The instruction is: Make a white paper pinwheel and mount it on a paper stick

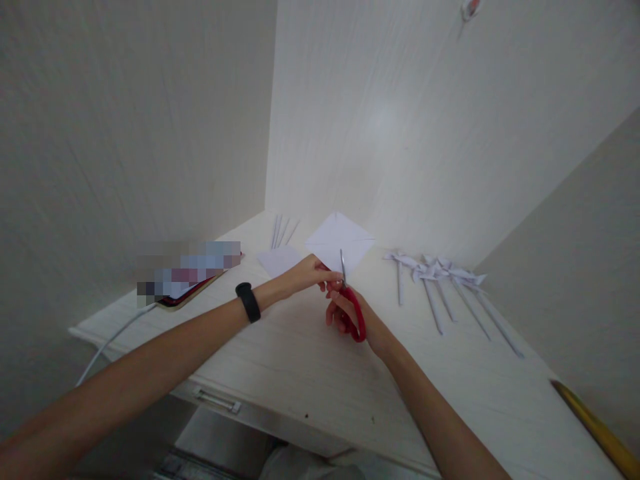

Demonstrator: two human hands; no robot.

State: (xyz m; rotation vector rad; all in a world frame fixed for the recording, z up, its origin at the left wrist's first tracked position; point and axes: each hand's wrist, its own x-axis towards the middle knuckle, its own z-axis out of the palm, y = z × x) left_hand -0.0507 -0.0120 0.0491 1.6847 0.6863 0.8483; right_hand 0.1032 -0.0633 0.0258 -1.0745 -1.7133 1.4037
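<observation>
My right hand (345, 312) is closed on red-handled scissors (358, 320), their metal blades pointing up and away over the paper. Just left of the blades, my left hand (323, 273) pinches the near corner of a white paper square (336, 235); the exact grip is partly hidden by the fingers. Short lines, like slits or creases, run inward from the square's far and right corners. Left of it lies another piece of white paper (277, 260), partly behind my left wrist. A black band (249, 302) is around that wrist.
Several paper pinwheels on rolled sticks (440, 270) lie at the right. Thin paper sticks (281, 231) lie at the back left. A blurred-out device (193, 287) with a white cable (115, 333) sits at the left edge. Walls enclose the white table (300, 373).
</observation>
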